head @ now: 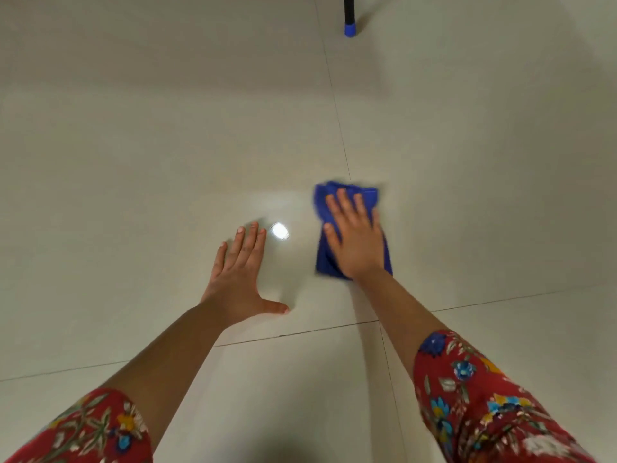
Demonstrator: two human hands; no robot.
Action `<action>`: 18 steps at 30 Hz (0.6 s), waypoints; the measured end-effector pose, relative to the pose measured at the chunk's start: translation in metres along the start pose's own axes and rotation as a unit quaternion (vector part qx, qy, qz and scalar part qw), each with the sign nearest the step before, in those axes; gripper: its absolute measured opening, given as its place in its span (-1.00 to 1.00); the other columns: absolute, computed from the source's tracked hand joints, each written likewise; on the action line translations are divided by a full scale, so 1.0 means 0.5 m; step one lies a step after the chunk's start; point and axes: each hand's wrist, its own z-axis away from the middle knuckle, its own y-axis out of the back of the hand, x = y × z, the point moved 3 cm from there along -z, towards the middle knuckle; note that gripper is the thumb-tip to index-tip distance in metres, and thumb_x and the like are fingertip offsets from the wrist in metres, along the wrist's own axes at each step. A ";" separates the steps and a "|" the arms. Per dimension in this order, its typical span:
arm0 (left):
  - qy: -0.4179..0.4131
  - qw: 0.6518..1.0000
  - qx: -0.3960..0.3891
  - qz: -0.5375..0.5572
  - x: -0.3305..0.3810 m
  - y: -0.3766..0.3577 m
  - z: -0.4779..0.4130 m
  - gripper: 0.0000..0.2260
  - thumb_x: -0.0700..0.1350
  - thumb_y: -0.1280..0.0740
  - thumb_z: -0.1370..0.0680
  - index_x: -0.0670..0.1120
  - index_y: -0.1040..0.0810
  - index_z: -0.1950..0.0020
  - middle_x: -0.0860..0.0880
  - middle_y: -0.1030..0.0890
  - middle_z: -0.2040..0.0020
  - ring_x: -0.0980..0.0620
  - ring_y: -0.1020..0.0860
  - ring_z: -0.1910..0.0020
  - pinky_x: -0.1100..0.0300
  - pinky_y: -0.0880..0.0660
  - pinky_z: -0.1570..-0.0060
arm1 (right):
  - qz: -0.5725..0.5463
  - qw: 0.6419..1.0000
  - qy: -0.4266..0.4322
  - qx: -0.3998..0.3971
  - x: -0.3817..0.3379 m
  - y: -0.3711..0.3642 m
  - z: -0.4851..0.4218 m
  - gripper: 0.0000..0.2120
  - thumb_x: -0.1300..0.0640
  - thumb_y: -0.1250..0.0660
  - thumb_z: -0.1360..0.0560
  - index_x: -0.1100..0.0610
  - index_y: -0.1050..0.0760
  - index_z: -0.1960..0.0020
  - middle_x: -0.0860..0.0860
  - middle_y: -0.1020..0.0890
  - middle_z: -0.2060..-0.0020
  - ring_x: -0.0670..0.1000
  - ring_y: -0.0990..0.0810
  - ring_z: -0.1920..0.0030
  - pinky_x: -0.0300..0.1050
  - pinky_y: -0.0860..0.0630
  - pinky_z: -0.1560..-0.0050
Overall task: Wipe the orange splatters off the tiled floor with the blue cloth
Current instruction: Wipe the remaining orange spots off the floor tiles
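The blue cloth lies bunched on the pale tiled floor, just right of centre and across a grout line. My right hand presses flat on top of it, fingers spread; the cloth's edges are blurred. My left hand rests flat on the bare tile to the left, fingers apart, holding nothing. No orange splatters show on the tiles in view.
A black leg with a blue cap stands on the floor at the far upper right. A bright light reflection shines on the tile between my hands. Grout lines cross near my forearms.
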 end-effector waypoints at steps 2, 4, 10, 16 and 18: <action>-0.004 1.000 -0.016 -0.015 -0.003 -0.006 -0.006 0.24 0.53 -0.25 -0.17 -0.02 0.46 -0.48 0.01 0.50 -0.47 0.03 0.50 -0.44 -0.06 0.34 -0.46 | -0.037 0.982 -0.185 0.006 0.020 0.000 -0.012 -0.46 -0.15 0.15 -0.62 -0.06 0.09 -0.57 -0.04 0.01 -0.58 0.10 0.07 -0.57 0.20 0.08 -0.51; -0.004 0.999 -0.027 -0.024 -0.003 -0.010 -0.006 0.23 0.55 -0.21 -0.18 -0.02 0.48 -0.47 -0.01 0.53 -0.45 0.01 0.53 -0.42 -0.09 0.35 -0.45 | -0.052 0.976 -0.209 0.019 -0.059 0.000 0.002 -0.45 -0.12 0.13 -0.62 -0.02 0.07 -0.57 0.00 -0.01 -0.57 0.13 0.04 -0.56 0.21 0.10 -0.50; 0.008 0.998 -0.048 -0.026 -0.001 0.001 -0.010 0.28 0.56 -0.24 -0.18 -0.09 0.51 -0.45 0.00 0.54 -0.44 0.04 0.54 -0.41 -0.04 0.40 -0.43 | -0.050 0.994 0.089 -0.034 -0.229 0.010 -0.120 -0.49 -0.13 0.02 -0.61 -0.09 -0.13 -0.54 -0.11 -0.16 -0.54 0.03 -0.04 -0.56 0.10 0.04 -0.52; 0.005 0.998 -0.062 -0.015 0.000 0.004 -0.007 0.28 0.57 -0.23 -0.16 -0.08 0.48 -0.46 0.04 0.55 -0.43 0.05 0.55 -0.40 -0.07 0.41 -0.43 | -0.033 0.991 -0.128 -0.032 0.020 0.039 -0.292 -0.46 -0.16 0.07 -0.63 -0.09 0.04 -0.57 -0.09 0.01 -0.57 0.06 0.05 -0.56 0.18 0.08 -0.51; 0.005 0.998 -0.067 -0.013 0.003 0.006 -0.006 0.28 0.57 -0.22 -0.16 -0.08 0.50 -0.45 0.05 0.57 -0.42 0.06 0.56 -0.39 -0.06 0.43 -0.42 | -0.053 0.971 -0.233 -0.012 0.127 0.048 -0.236 -0.46 -0.17 0.11 -0.64 -0.08 0.08 -0.58 -0.07 0.03 -0.58 0.08 0.08 -0.56 0.21 0.10 -0.50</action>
